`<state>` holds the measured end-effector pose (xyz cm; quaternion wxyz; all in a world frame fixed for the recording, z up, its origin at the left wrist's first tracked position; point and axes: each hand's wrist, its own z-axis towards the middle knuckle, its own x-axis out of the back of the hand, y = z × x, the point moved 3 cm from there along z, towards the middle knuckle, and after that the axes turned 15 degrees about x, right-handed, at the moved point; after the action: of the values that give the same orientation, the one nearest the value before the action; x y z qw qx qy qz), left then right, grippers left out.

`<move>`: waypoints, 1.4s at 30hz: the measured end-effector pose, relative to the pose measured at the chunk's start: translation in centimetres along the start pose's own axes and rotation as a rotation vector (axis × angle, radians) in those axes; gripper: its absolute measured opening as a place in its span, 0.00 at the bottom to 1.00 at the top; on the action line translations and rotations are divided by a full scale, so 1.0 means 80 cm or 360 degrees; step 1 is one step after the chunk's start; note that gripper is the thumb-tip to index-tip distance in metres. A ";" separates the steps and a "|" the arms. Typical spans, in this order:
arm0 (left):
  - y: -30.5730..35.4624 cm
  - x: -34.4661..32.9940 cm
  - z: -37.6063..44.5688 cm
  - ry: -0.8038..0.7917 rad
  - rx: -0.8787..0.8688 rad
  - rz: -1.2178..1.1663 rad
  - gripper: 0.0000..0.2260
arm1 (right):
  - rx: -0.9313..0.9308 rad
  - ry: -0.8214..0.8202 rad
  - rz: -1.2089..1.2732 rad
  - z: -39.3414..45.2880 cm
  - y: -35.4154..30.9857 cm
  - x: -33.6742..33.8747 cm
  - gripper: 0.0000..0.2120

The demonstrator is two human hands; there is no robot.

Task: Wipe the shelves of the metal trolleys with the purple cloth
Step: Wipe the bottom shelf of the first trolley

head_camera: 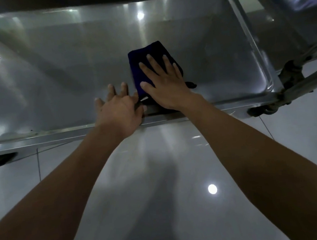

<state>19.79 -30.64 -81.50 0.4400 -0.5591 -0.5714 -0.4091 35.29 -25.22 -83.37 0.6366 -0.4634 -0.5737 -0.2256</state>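
The cloth lies folded on the shelf of the trolley, near the front rim and right of centre. The right hand presses flat on it — fingers straight and spread. The left hand rests just beside the cloth at the rim, fingers extended; its thumb side touches the cloth's near corner. Below the rim — glossy floor.

- The scene is seen through one head-worn camera, aimed forward and steeply down onto the trolley shelf.
- The shelf is viewed closely, from beyond its near rim, above the floor.
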 end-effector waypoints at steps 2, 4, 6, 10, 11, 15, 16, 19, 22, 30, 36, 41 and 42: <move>-0.003 -0.003 0.003 -0.0011 -0.0020 0.0034 0.24 | -0.0020 0.0026 -0.0005 -0.009 0.012 0.003 0.29; -0.003 -0.005 0.004 -0.0031 -0.0027 0.0068 0.24 | -0.0093 0.0074 -0.0023 -0.027 0.035 0.007 0.28; 0.000 0.000 0.003 0.0002 0.0000 0.0081 0.21 | -0.0195 0.0138 -0.0046 -0.055 0.069 0.014 0.28; 0.033 0.033 0.004 0.0191 0.0060 0.0054 0.17 | -0.0422 0.0204 -0.0036 -0.111 0.144 0.031 0.27; 0.058 0.040 0.004 0.0201 -0.0019 -0.0020 0.18 | -0.0467 0.0208 -0.0028 -0.121 0.156 0.034 0.28; 0.167 0.041 -0.002 -0.0029 -0.0249 -0.0173 0.18 | -0.0484 0.0219 0.0004 -0.131 0.165 0.038 0.28; 0.179 0.035 -0.004 -0.0056 -0.0222 -0.0087 0.17 | -0.0461 0.0228 0.0006 -0.133 0.165 0.039 0.28; 0.172 0.019 -0.005 0.0095 -0.0216 0.0082 0.14 | -0.0439 0.0254 0.0017 -0.144 0.178 0.044 0.27; 0.167 0.014 -0.003 0.0172 -0.0266 0.0057 0.14 | -0.0565 0.0281 -0.0066 -0.164 0.211 0.056 0.26; 0.155 0.024 -0.005 0.0181 -0.0365 -0.0092 0.15 | -0.0769 0.0260 -0.0025 -0.173 0.237 0.070 0.27; 0.045 0.033 0.052 0.0098 -0.0147 -0.0173 0.28 | -0.0816 0.0237 -0.0059 -0.161 0.240 0.066 0.27; 0.037 0.006 0.050 0.0077 -0.0162 0.0031 0.25 | -0.0703 0.0251 -0.0087 -0.109 0.209 0.045 0.28; 0.038 0.007 0.049 0.0105 -0.0169 0.0028 0.23 | -0.0665 0.0241 -0.0076 -0.092 0.196 0.040 0.28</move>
<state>22.69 -26.60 -82.15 0.4318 -0.5728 -0.5292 -0.4532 52.77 -23.35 -84.89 0.5625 -0.5532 -0.4758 -0.3888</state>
